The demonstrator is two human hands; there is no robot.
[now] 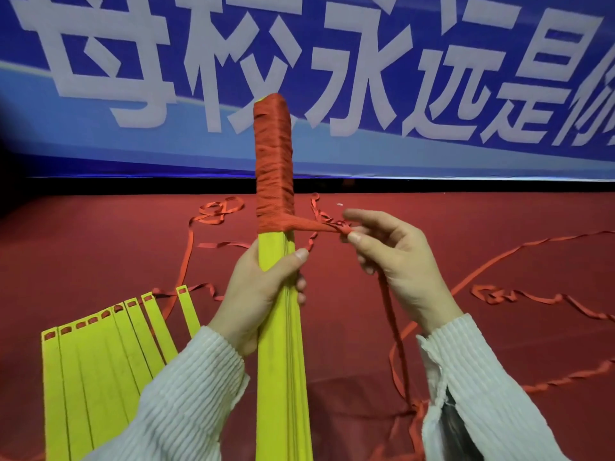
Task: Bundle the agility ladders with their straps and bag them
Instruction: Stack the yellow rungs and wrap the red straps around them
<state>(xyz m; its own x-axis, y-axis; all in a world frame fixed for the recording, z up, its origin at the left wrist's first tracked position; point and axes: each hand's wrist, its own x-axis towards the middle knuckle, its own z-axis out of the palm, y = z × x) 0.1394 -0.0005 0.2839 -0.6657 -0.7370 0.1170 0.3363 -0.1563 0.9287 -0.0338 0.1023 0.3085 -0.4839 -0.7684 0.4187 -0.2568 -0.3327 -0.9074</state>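
Note:
A stack of yellow ladder rungs (281, 344) stands upright in the middle of the head view. Red strap winding (273, 161) covers its upper part. My left hand (263, 287) grips the stack just below the winding, thumb across the front. My right hand (396, 257) pinches the red strap (316, 226) where it leaves the winding and pulls it taut to the right. The strap's free length hangs down past my right wrist. A second ladder's yellow rungs (96, 371) lie fanned out on the red floor at lower left, with red strap threaded through their end slots.
Loose red straps (519, 296) curl over the red carpet (100, 254) on both sides and behind the bundle. A blue banner (432, 94) with large white characters hangs across the back, above a dark strip at the floor's far edge.

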